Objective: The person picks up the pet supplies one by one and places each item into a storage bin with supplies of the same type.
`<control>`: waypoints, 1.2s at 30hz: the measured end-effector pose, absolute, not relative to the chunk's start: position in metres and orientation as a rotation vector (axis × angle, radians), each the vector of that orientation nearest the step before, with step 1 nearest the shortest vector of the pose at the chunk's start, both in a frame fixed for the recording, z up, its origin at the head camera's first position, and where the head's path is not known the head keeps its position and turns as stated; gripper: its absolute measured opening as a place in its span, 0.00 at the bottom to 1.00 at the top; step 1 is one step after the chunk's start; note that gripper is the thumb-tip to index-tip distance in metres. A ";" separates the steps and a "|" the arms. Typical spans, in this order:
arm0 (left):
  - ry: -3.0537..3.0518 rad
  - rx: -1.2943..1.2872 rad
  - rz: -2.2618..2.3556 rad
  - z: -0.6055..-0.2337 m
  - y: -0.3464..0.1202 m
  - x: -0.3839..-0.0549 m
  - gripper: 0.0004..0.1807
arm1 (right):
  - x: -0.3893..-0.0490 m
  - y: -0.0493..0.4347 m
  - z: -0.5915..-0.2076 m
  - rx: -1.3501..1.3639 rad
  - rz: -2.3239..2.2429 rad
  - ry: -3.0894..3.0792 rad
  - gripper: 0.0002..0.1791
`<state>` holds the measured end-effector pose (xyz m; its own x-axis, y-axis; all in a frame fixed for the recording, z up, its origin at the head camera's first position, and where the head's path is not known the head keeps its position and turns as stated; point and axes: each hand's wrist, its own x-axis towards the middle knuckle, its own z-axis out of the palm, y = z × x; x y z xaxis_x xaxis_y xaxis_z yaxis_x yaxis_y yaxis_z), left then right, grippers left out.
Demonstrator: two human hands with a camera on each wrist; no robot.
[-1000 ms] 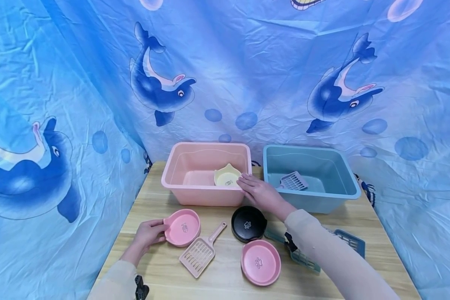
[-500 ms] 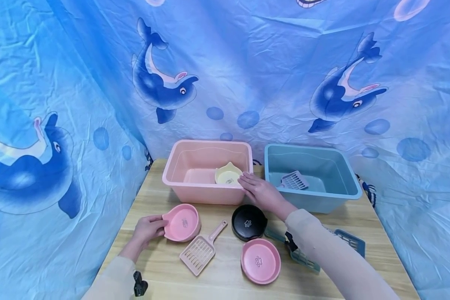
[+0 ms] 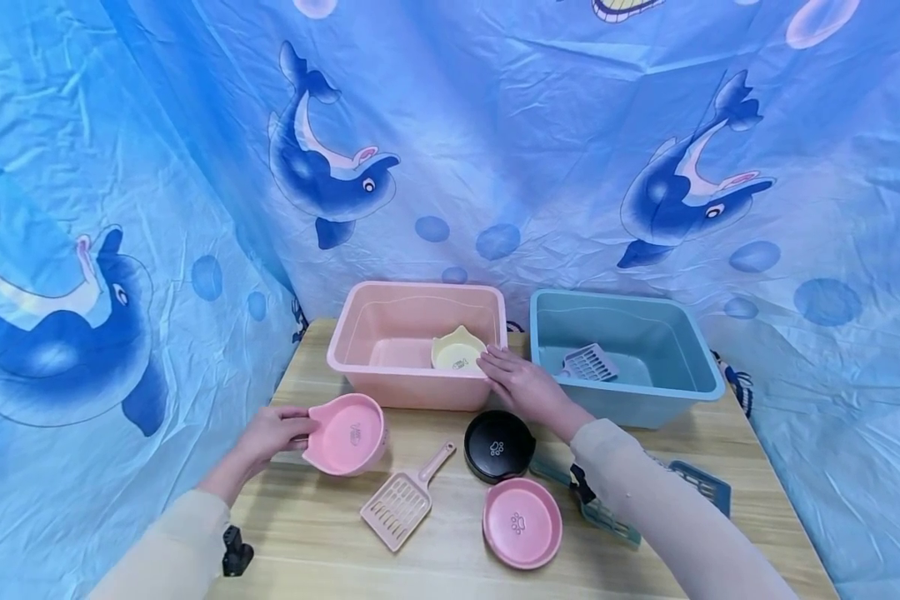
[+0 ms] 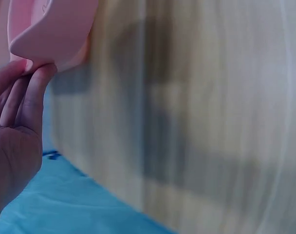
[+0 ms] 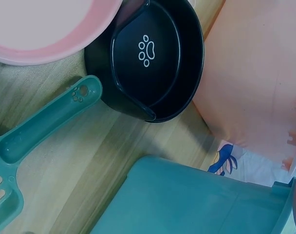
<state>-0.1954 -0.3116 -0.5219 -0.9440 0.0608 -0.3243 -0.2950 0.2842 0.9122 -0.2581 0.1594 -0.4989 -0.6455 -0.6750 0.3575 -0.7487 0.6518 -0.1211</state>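
My left hand (image 3: 272,433) pinches a pink cat-eared bowl (image 3: 344,435) by its edge and holds it tilted above the table; in the left wrist view the thumb and fingers press on the bowl's (image 4: 65,36) rim. Over at the pink litter box (image 3: 420,370), my right hand (image 3: 523,385) rests with straight fingers on the front right corner of the rim. Inside that box, close to those fingertips, sits a cream cat-eared bowl (image 3: 457,348). A black bowl (image 3: 498,446) with a paw print stands below my right hand.
A blue litter box (image 3: 645,367) with a lilac litter scoop (image 3: 591,362) inside stands at the back right. On the wooden table (image 3: 322,542) lie a pink scoop (image 3: 399,507), another pink bowl (image 3: 522,523), a green scoop (image 5: 46,122) and a blue scoop (image 3: 703,485) partly behind my right sleeve.
My left hand has lifted the pink cat-eared bowl off the table, tilted it and moved it left. My right hand has stayed at the pink box's rim.
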 end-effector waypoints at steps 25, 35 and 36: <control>2.466 0.086 1.429 -0.363 -0.255 -0.281 0.28 | -0.255 0.159 -0.501 1.163 0.352 -2.579 0.26; 2.459 0.132 1.542 -0.362 -0.218 -0.322 0.25 | -0.254 0.159 -0.501 1.147 0.330 -2.604 0.26; 2.456 0.121 1.551 -0.364 -0.217 -0.326 0.25 | -0.255 0.159 -0.501 1.151 0.326 -2.597 0.26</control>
